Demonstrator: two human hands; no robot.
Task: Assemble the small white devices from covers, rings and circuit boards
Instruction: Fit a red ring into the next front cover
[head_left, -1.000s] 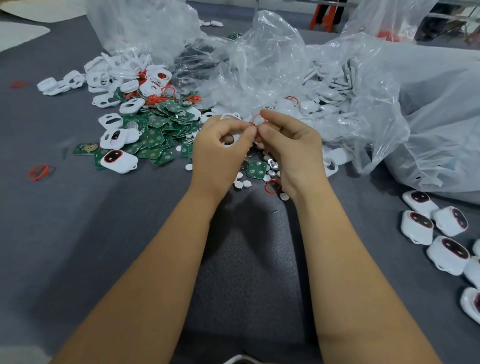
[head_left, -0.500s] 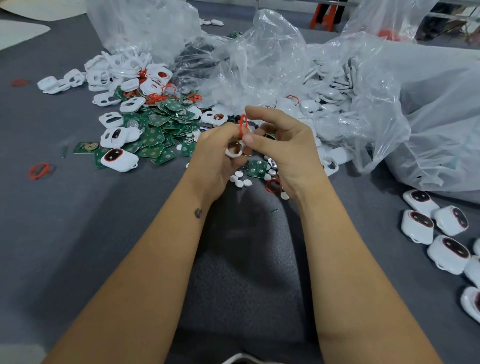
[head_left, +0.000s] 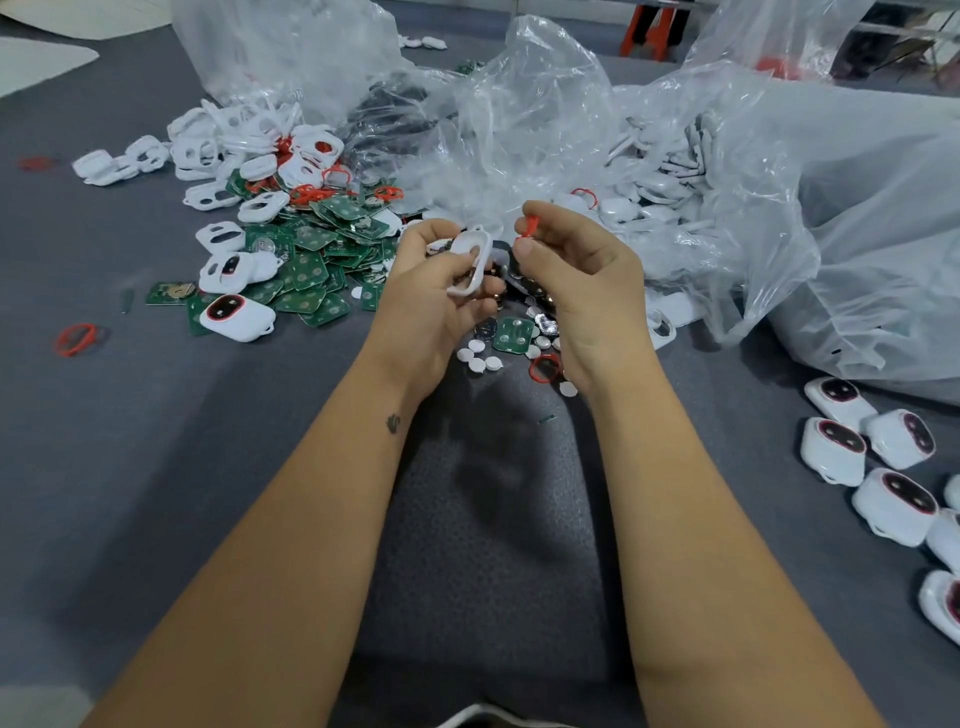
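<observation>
Above table: left hand (head_left: 434, 291) grips white cover (head_left: 474, 260); right hand (head_left: 576, 275) pinches red ring (head_left: 530, 227), seemingly, mostly hidden.

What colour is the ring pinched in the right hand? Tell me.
Red. The ring shows best in the head view, pinched by the right hand.

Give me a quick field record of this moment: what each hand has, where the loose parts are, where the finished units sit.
left hand: holds white cover
right hand: pinches red ring
ring on cover: not yet, they are apart
circuit boards: green pile, left of the hands
spare covers: heap behind the boards
plastic bags: far side and right
finished devices: cluster at right edge
table: grey
</observation>
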